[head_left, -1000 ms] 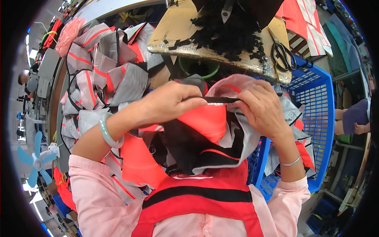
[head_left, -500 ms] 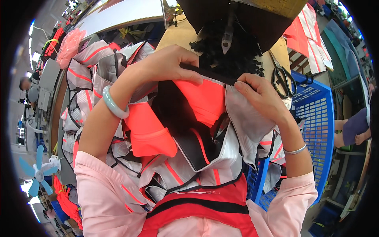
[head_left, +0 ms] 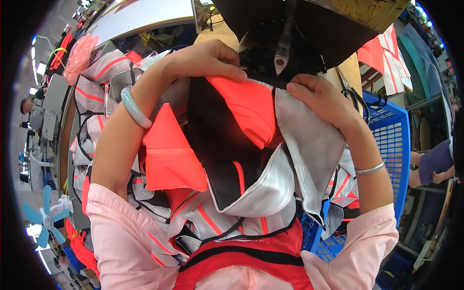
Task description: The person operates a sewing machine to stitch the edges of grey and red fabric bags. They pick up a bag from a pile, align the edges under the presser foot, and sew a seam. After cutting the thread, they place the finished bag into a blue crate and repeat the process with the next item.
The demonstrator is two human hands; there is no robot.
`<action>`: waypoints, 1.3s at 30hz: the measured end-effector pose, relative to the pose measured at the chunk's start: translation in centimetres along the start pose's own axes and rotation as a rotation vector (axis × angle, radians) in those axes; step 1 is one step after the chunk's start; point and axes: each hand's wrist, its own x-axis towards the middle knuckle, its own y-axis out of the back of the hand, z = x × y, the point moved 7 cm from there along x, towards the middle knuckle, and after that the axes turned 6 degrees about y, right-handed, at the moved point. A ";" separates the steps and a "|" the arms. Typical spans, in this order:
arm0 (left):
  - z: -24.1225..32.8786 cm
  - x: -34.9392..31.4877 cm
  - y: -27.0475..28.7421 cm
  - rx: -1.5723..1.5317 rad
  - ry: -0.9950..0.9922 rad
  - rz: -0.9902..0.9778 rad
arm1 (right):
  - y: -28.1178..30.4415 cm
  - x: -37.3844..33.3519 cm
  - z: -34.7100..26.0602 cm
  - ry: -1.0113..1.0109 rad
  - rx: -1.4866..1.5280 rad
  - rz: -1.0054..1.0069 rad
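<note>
A floppy sewn piece (head_left: 208, 130) of black, coral and silver-grey fabric hangs between my hands, its grey edges bound in black. My left hand (head_left: 205, 60) is closed on its upper edge, thumb pressed along the coral panel. On the other side, my right hand (head_left: 321, 101) pinches the top corner beside the grey panel (head_left: 309, 130). Just beyond the held edge, a pointed metal part (head_left: 282, 58) sticks down from a dark machine body (head_left: 333, 34). Black scraps lie beneath it, partly hidden by the cloth.
Similar grey and coral pieces (head_left: 92, 94) are heaped at left and across my lap. Black-handled scissors (head_left: 356, 96) lie on the wooden surface beside my right hand. A blue plastic basket (head_left: 402, 145) stands at right, with another person (head_left: 435, 164) beyond it. A fan (head_left: 47, 221) is at far left.
Both hands have moved up, away from my body, bringing the cloth's upper edge closer to the pointed metal part. The black band along that edge shows less. Both hands keep their grip.
</note>
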 end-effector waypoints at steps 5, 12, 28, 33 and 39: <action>-0.5 0.7 0.4 -0.034 -0.025 -0.016 | 0.3 0.4 0.2 -0.034 0.060 0.003; -0.1 1.2 1.0 0.026 -0.026 0.006 | 1.2 0.5 0.3 -0.032 -0.001 0.057; 1.9 -2.5 -3.8 0.119 -0.101 -0.179 | 0.5 -6.6 0.1 0.093 0.002 -0.070; 2.5 -7.9 -10.7 0.121 -0.102 -0.263 | 1.6 -19.2 3.1 0.007 -0.043 -0.045; 5.2 -10.2 -13.1 0.118 -0.224 -0.096 | 12.6 -40.6 10.0 -0.338 -0.116 0.779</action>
